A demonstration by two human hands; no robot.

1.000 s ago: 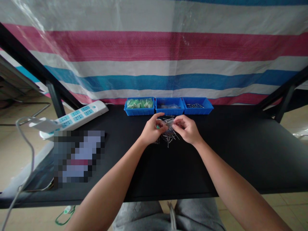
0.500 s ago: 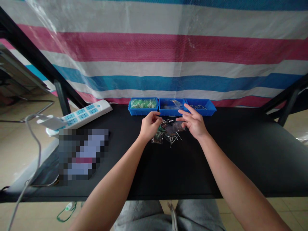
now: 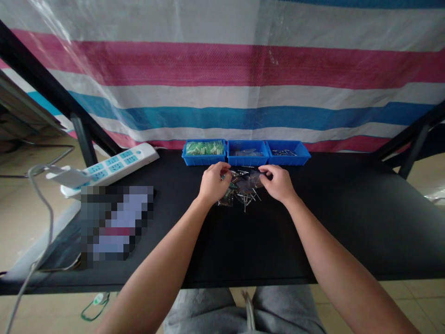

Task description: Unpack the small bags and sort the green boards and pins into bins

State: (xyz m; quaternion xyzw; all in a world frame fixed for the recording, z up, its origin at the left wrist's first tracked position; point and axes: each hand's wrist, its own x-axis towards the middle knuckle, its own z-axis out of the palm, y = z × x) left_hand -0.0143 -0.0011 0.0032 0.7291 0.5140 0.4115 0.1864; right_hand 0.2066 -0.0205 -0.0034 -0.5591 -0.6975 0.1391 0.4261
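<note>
A small pile of thin metal pins (image 3: 247, 197), which look like nails or rivets, lies on the black table together with small clear plastic bags. My left hand (image 3: 212, 184) is at the pile's left side, its fingers curled and thumb near the index finger; what they hold, if anything, is hidden. Below its fingertips rests a small clear bag of dark parts (image 3: 226, 199). At the pile's right side, my right hand (image 3: 279, 183) has thumb and index finger closed on the edge of a small clear plastic bag (image 3: 256, 179).
Behind the pile stand three blue bins: the left bin (image 3: 204, 161) with green-looking packets, the middle bin (image 3: 247, 161) with clear bags, the right bin (image 3: 290, 161) with metal pins. At the left are a white power strip (image 3: 114, 166) and a blurred-out device (image 3: 120, 222).
My right hand has come down towards me from the middle bin, its spread fingers now curled at the pile. A clear bag that hung by that bin is no longer in the air.
</note>
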